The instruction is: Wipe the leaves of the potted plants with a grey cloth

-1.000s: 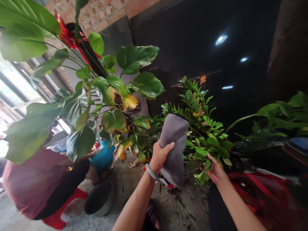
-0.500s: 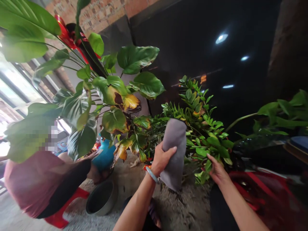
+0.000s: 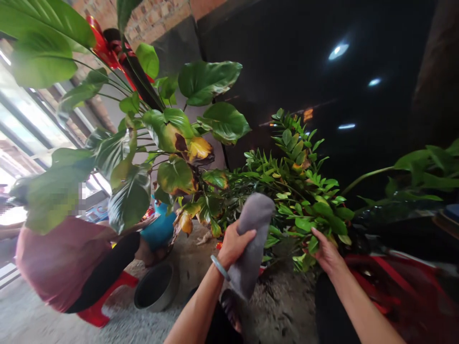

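In the middle of the scene, the left hand (image 3: 234, 246) is closed around a grey cloth (image 3: 255, 224), held upright against the small-leaved plant (image 3: 297, 186). Just right, the right hand (image 3: 327, 255) grips that plant's leaves. A metal bowl (image 3: 156, 286) sits on the floor (image 3: 279, 306), near left.

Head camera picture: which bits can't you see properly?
- Right hand: head view, fingertips buried in the small-leaved plant; whether they grip a stem is unclear.
- That plant's base: hidden behind its own leaves and the grey cloth in the left hand.
- Other person: upper part behind a big leaf and blurred.
- Red thing at right: too dark and blurred to name.
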`<state>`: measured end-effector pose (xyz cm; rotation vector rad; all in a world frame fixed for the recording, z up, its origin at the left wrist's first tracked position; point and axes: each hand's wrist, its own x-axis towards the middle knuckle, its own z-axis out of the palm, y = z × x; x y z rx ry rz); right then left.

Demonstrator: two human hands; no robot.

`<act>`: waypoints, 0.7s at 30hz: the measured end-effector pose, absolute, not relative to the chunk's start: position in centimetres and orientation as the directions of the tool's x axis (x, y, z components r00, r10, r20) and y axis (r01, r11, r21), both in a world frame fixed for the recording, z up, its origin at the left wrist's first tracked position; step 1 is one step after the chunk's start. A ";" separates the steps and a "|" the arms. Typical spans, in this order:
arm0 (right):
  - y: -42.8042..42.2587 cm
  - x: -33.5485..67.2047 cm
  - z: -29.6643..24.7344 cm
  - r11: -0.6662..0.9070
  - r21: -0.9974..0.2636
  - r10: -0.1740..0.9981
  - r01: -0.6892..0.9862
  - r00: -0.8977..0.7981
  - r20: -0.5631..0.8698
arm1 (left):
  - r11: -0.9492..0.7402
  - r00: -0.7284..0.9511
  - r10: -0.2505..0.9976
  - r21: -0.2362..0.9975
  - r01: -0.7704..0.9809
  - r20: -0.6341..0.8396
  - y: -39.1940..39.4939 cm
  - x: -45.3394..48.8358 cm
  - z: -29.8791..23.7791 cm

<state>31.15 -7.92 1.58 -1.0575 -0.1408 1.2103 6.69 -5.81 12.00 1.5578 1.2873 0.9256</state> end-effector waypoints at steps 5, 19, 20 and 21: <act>-7.6 30.6 1.5 -0.024 -0.724 0.801 -0.690 0.420 -0.427 | -0.047 0.126 0.992 0.972 0.229 0.019 -5.2 8.6 10.6; -7.9 30.8 2.1 -0.032 -0.719 0.784 -0.695 0.428 -0.449 | 0.164 0.035 0.986 0.972 -0.167 -0.161 -5.6 5.1 12.6; -7.9 30.6 2.2 -0.029 -0.719 0.782 -0.694 0.432 -0.449 | 0.168 -0.004 0.985 0.971 -0.170 -0.171 -5.6 5.5 11.9; -8.0 30.5 2.3 -0.028 -0.719 0.780 -0.694 0.435 -0.451 | 0.198 -0.003 0.980 0.969 -0.149 -0.200 -5.9 5.7 10.8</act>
